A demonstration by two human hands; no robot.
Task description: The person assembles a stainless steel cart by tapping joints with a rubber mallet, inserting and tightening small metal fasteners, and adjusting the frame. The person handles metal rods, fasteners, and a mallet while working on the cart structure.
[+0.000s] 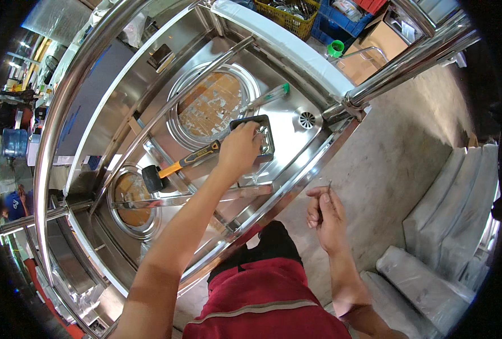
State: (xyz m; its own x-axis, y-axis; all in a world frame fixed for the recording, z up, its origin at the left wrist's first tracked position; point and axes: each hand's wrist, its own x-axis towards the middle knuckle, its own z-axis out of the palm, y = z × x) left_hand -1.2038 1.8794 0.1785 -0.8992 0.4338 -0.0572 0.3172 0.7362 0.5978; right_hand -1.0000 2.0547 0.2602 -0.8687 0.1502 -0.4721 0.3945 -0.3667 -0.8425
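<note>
My left hand (241, 148) is down in a small black tray (269, 148) that holds small shiny metal pieces. Its fingers are bent together, and whatever is between them is hidden. To the right of the steel frame, my right hand (325, 217) is raised, with thumb and forefinger pinched on a small thin metal piece (329, 183), perhaps a screw. Beside my left wrist lies a mallet (174, 167) with a black head and a yellow and black handle. Beyond the tray rests a clear tool with a green end (269, 97).
The tray sits in a stainless steel cabinet (304, 150) with two round openings, a drain grille (307, 120) and bars across it. A thick steel tube (409, 68) extends to the upper right. Wrapped panels (449, 198) stand at the right. Crates (341, 22) are behind.
</note>
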